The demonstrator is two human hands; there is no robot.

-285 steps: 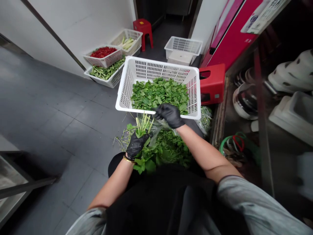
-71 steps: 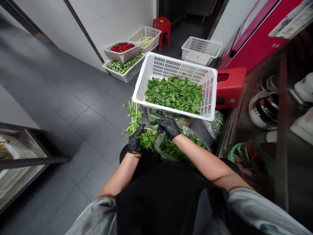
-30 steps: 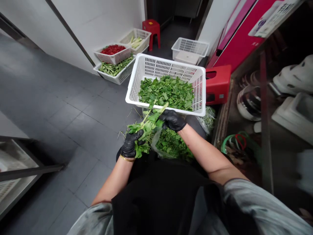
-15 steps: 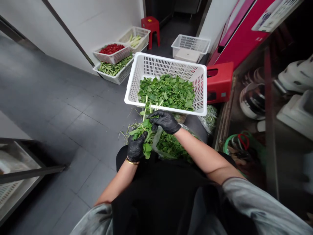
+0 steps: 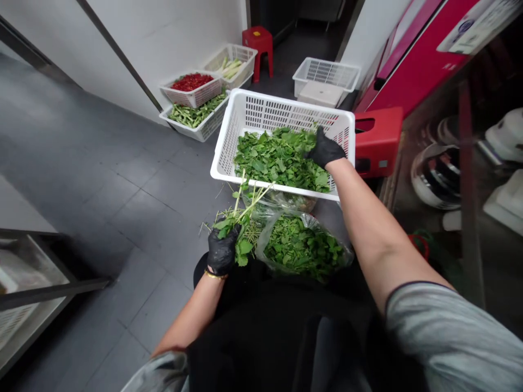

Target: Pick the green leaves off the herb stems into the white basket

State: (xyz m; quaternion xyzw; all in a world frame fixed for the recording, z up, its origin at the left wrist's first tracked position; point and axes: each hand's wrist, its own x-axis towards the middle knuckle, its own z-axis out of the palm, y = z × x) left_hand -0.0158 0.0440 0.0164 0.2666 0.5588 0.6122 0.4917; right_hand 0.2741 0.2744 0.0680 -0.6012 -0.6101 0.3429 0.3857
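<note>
My left hand (image 5: 223, 249), in a black glove, is closed around a bunch of leafy green stems (image 5: 242, 219), their pale bare ends pointing up toward the basket. Inside the white slotted basket (image 5: 281, 190), at its right side, my right hand (image 5: 326, 149) touches the heap of picked green leaves (image 5: 278, 155). Its thumb stands apart from the other fingers, which are partly hidden by leaves. Close to my lap, between my arms, lies a clear plastic bag (image 5: 265, 239) full of more leafy greens (image 5: 300, 245).
Loose stems (image 5: 216, 220) lie on the grey tiled floor beside the bag. Crates of red chillies (image 5: 192, 83), green vegetables (image 5: 194, 113) and pale stalks (image 5: 231, 69) stand along the wall. A red stool (image 5: 258, 46) is behind them. Right of the basket are another red stool (image 5: 382, 139) and a metal shelf.
My right hand has left the stems in my left hand and moved forward and right into the basket. The bag of greens shows more fully. My left hand keeps its hold.
</note>
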